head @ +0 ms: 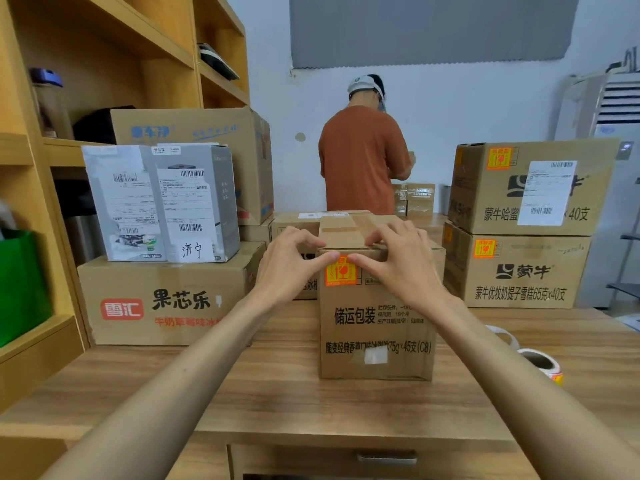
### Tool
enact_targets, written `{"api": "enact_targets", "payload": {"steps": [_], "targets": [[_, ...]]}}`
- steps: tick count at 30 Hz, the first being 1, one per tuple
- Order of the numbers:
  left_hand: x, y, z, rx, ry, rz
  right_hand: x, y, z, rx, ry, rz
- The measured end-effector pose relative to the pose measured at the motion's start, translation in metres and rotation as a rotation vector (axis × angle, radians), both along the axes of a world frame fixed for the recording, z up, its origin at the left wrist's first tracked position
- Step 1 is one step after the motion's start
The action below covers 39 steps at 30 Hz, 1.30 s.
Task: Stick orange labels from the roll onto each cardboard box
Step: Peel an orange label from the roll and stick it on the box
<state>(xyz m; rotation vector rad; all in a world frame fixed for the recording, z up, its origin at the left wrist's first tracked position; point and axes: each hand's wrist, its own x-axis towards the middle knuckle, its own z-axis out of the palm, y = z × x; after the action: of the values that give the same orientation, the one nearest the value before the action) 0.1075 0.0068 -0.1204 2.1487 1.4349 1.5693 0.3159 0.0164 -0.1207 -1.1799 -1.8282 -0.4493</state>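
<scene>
1. As you lean over the wooden table (277, 386), both your hands meet at the top front edge of the cardboard box (375, 323), which stands upright at the table's centre.
2. Your left hand (291, 261) hooks its curled fingers over the box's top flap and grips the edge, its thumb pressing the orange label (341, 273) from the left.
3. Your right hand (398, 261) mirrors it: fingers bent over the taped top, thumb tip on the label's upper edge, almost touching the other thumb.
4. That label sits in the upper left corner of the box's front face, just under the top edge.
5. You have the label roll (542, 363) standing on the table to the right of the box, apart from it, beside your right forearm.
6. At far right, the upper carton (530, 188) and the lower carton (519, 271) are stacked, each with an orange sticker on its front.
7. At left, grey parcels (162, 202) stand on a long carton (166, 299). Beyond, a person in a rust shirt (363, 157) has their back to you.
</scene>
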Motion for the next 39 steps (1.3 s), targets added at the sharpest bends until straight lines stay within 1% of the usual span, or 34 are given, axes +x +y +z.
{"api": "enact_targets", "payload": {"steps": [4, 16, 20, 24, 30, 35, 39], "targets": [[0.001, 0.005, -0.001, -0.002, -0.015, -0.009, -0.006, 0.001, -0.002, 0.007, 0.045, -0.014], [-0.002, 0.011, 0.002, 0.010, 0.061, -0.034, -0.003, 0.000, 0.000, 0.004, -0.005, -0.014], [-0.012, 0.011, 0.000, -0.020, 0.046, -0.137, 0.006, 0.001, 0.002, -0.013, 0.001, 0.058], [-0.015, 0.011, -0.002, -0.005, 0.039, -0.163, 0.004, 0.002, -0.001, 0.012, -0.029, 0.055], [-0.018, 0.012, -0.014, 0.019, 0.109, -0.144, 0.007, -0.001, -0.009, 0.043, -0.116, 0.020], [-0.017, 0.015, -0.019, 0.050, 0.118, -0.131, 0.005, -0.001, -0.012, 0.061, -0.132, 0.000], [-0.019, 0.014, -0.026, 0.063, 0.177, -0.129, 0.008, 0.001, -0.017, 0.078, -0.194, -0.012]]}}
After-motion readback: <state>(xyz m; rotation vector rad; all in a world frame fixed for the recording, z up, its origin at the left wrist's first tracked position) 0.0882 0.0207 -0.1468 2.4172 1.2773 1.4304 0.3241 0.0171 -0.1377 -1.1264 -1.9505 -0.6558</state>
